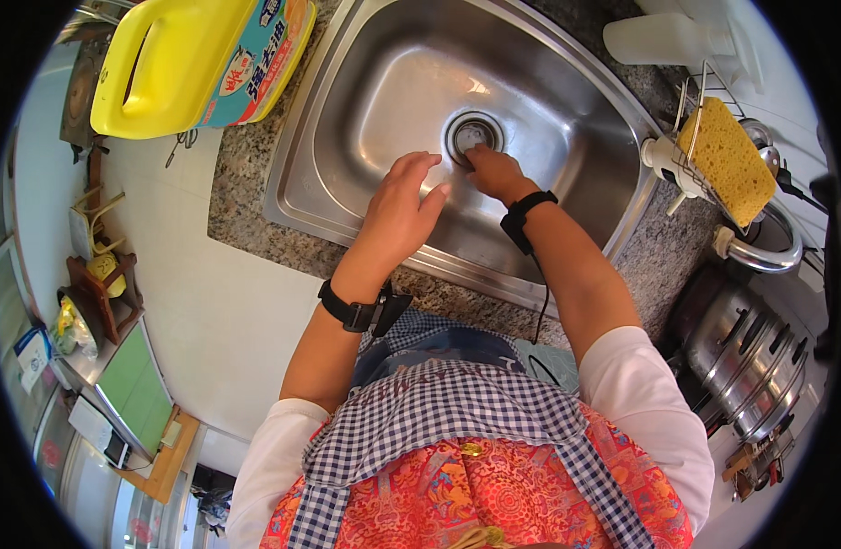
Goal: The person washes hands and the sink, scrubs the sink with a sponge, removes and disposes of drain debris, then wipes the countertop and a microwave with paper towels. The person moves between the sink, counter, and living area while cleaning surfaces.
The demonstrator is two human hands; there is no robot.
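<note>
A stainless steel sink (420, 89) lies before me, set in a speckled granite counter (255, 233). My right hand (496, 171) reaches into the basin, its fingertips at the edge of the round drain (475, 132); whether they grip a part of it, I cannot tell. Just left of the drain, my left hand (408, 202) hovers over the basin with thumb and fingers apart and nothing between them. Both wrists wear black straps, and a thin cable hangs from the right one.
A large yellow plastic jug (166, 62) with a printed label stands at the sink's upper left. At the right, a yellow sponge (725, 161) rests in a wire rack beside a curved metal faucet (770, 250). Stacked metal pots (749, 364) are at the lower right.
</note>
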